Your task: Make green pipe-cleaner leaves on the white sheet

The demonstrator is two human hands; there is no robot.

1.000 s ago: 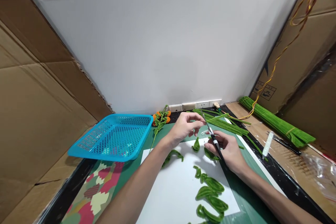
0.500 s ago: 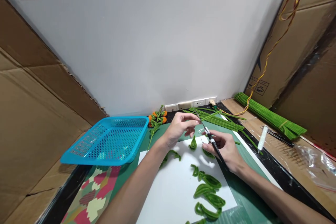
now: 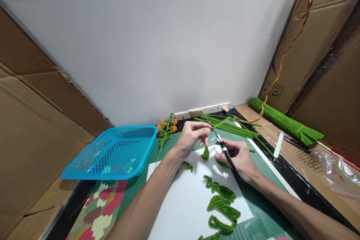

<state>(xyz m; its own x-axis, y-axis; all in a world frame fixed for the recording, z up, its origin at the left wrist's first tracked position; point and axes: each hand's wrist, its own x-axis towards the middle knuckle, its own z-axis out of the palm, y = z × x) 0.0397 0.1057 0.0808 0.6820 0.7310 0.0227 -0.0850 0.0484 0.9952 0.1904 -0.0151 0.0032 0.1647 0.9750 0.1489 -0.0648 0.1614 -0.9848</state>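
At my bench, my right hand (image 3: 239, 158) is wrapped around a black tool (image 3: 225, 152) with a white band, its thin metal tip angled up toward my left hand (image 3: 191, 140). My left fingertips (image 3: 207, 130) are pinched together at that tip; whatever they grip is too small for me to tell. A small green loop (image 3: 206, 153) lies on the white sheet (image 3: 182, 198) just below both hands. More green loops (image 3: 223, 204) lie on the sheet nearer to me. Loose green stems (image 3: 229, 126) lie just beyond my hands by the wall, and a tied green bundle (image 3: 284, 120) lies well apart to the right. A blue basket (image 3: 112, 152) sits to the left, with an orange-flowered sprig (image 3: 166, 129) between it and my left hand.
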